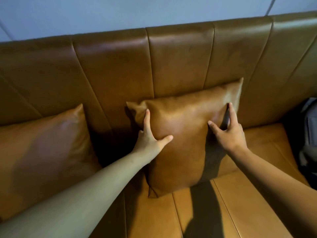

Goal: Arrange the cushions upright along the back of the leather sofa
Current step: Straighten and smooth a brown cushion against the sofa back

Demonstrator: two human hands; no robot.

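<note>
A tan leather cushion (181, 143) stands upright in the middle of the sofa, leaning on the channelled backrest (178, 62). My left hand (151, 136) grips its left side, index finger up near the top corner and thumb pressed into the front. My right hand (226, 133) holds its right edge, one finger stretched up along the edge and the thumb on the front face. A second tan cushion (46, 152) leans against the backrest at the left, apart from both hands, its lower part hidden behind my left forearm.
The tan seat (257, 194) stretches in front of and to the right of the middle cushion. A dark grey bag or garment (308, 140) lies at the sofa's right end. A pale blue wall (120, 14) rises behind the backrest.
</note>
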